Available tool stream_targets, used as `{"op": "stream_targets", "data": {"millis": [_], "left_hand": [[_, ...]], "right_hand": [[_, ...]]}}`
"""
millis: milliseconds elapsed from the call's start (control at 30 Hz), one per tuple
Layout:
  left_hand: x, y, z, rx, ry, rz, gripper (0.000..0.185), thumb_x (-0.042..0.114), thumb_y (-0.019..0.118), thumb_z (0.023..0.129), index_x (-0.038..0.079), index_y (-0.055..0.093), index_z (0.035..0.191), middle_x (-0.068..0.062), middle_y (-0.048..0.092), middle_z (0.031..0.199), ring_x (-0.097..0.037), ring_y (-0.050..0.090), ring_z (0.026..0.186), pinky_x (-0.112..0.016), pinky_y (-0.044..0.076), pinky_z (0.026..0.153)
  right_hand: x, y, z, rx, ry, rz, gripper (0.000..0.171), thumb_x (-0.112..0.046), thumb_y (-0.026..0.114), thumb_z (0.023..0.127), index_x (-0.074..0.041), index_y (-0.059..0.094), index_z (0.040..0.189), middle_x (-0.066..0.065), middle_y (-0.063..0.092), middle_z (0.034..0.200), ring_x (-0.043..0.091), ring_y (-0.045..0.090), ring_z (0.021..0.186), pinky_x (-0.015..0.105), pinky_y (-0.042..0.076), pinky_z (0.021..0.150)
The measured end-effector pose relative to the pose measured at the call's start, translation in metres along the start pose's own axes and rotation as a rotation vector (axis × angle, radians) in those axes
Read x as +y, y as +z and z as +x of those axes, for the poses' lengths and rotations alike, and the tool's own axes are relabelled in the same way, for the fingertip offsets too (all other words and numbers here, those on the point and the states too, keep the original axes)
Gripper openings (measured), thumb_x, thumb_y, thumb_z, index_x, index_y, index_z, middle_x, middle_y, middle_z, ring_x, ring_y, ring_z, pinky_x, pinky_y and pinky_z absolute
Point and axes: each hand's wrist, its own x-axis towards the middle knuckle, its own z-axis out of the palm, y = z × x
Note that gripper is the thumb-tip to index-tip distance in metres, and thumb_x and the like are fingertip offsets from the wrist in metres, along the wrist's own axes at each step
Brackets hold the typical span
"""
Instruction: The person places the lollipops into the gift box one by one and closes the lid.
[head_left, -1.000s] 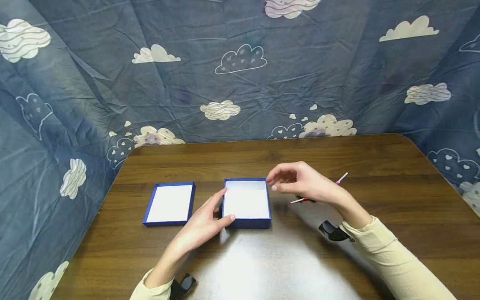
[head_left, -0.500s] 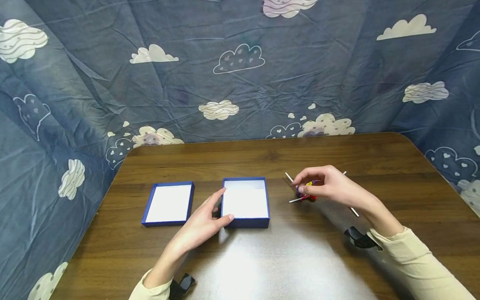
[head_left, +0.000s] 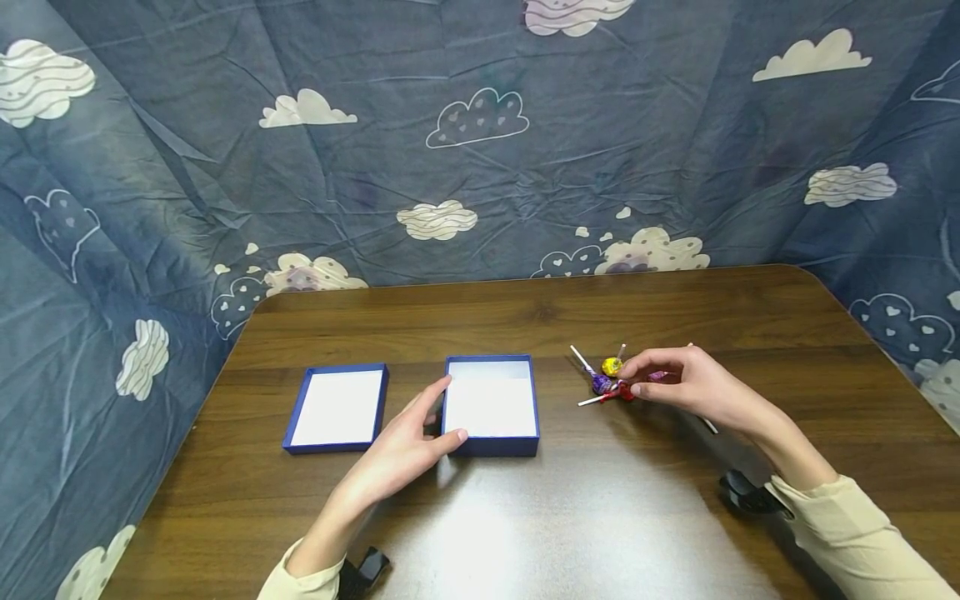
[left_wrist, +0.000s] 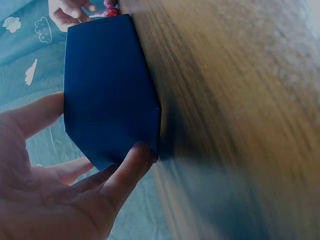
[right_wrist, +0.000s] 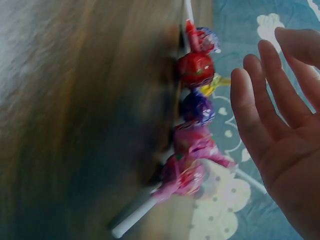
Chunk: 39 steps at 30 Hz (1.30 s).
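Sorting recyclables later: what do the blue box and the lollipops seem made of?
Blue box: probably matte cardboard, with thin straight walls, sharp corners and a white lining. Lollipops: glossy crinkled wrappers, likely plastic film or foil, on thin white sticks, paper or plastic, unclear.

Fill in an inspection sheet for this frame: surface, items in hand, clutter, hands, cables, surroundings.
Surface: dark wooden table, glare patch near the front edge.
Items: open blue box, white inside; lollipops heaped to its right.
Clutter: blue box lid lying left of the box.
Hands: left hand touches the box's front-left corner; right hand over the lollipops, fingers relaxed, no grip seen.
Cables: nothing seen.
Surroundings: blue cloud-print cloth behind the table.
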Motion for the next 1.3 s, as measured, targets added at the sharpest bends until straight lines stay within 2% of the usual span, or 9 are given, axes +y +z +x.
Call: {"op": "stream_targets", "data": {"millis": [200, 367, 667, 933, 1033, 1133, 1300], "left_hand": [[0.0, 0.0, 0.0, 0.001, 0.004, 0.011, 0.075, 0.036, 0.07, 0.091, 0.024, 0.032, 0.155, -0.013, 0.032, 0.155, -0.036, 0.05, 0.126, -0.056, 0.043, 0.097], [-0.001, 0.0, 0.0, 0.002, 0.002, 0.004, 0.075, 0.035, 0.069, 0.092, 0.024, 0.031, 0.155, -0.012, 0.032, 0.156, -0.035, 0.049, 0.127, -0.054, 0.043, 0.098], [-0.002, 0.0, 0.001, -0.003, 0.002, -0.013, 0.074, 0.036, 0.069, 0.092, 0.026, 0.031, 0.155, -0.011, 0.031, 0.156, -0.034, 0.049, 0.127, -0.052, 0.046, 0.096], [-0.002, 0.0, 0.0, -0.002, 0.002, -0.005, 0.075, 0.035, 0.069, 0.092, 0.025, 0.031, 0.155, -0.012, 0.031, 0.156, -0.035, 0.049, 0.127, -0.052, 0.045, 0.096], [-0.002, 0.0, 0.001, 0.001, 0.004, 0.001, 0.075, 0.035, 0.069, 0.092, 0.024, 0.031, 0.155, -0.012, 0.032, 0.155, -0.034, 0.05, 0.126, -0.052, 0.045, 0.096], [-0.002, 0.0, 0.001, 0.005, 0.007, 0.007, 0.075, 0.035, 0.07, 0.091, 0.024, 0.031, 0.155, -0.012, 0.033, 0.155, -0.034, 0.051, 0.126, -0.053, 0.044, 0.097], [-0.002, 0.0, 0.001, 0.005, 0.006, 0.014, 0.075, 0.036, 0.069, 0.091, 0.024, 0.031, 0.155, -0.011, 0.033, 0.155, -0.034, 0.051, 0.126, -0.054, 0.043, 0.098]], "right_hand": [[0.011, 0.0, -0.001, 0.004, -0.057, -0.042, 0.013, 0.002, 0.07, 0.088, -0.003, 0.071, 0.1, 0.011, 0.07, 0.098, 0.015, 0.064, 0.087, 0.021, 0.05, 0.073], [0.015, 0.001, 0.004, -0.03, -0.064, -0.086, 0.017, 0.003, 0.071, 0.087, -0.006, 0.072, 0.101, 0.006, 0.07, 0.101, 0.018, 0.064, 0.092, 0.021, 0.049, 0.077], [0.022, 0.004, 0.01, -0.205, -0.098, -0.105, 0.022, 0.007, 0.067, 0.086, -0.011, 0.073, 0.098, 0.003, 0.07, 0.107, 0.014, 0.06, 0.106, 0.022, 0.045, 0.087], [0.027, 0.006, 0.011, -0.345, -0.116, -0.054, 0.032, 0.012, 0.066, 0.081, -0.009, 0.074, 0.104, 0.009, 0.069, 0.114, 0.014, 0.06, 0.11, 0.026, 0.048, 0.084], [0.027, 0.008, 0.012, -0.374, -0.11, -0.048, 0.039, 0.014, 0.064, 0.078, -0.01, 0.074, 0.107, 0.007, 0.069, 0.114, 0.013, 0.06, 0.108, 0.026, 0.049, 0.078], [0.026, 0.011, 0.012, -0.398, -0.123, -0.035, 0.044, 0.016, 0.062, 0.075, -0.01, 0.073, 0.108, 0.006, 0.069, 0.11, 0.015, 0.061, 0.096, 0.026, 0.049, 0.069], [0.022, 0.019, 0.01, -0.409, -0.124, 0.005, 0.036, 0.01, 0.068, 0.08, -0.007, 0.071, 0.111, 0.005, 0.069, 0.101, 0.018, 0.062, 0.081, 0.026, 0.052, 0.065]]}}
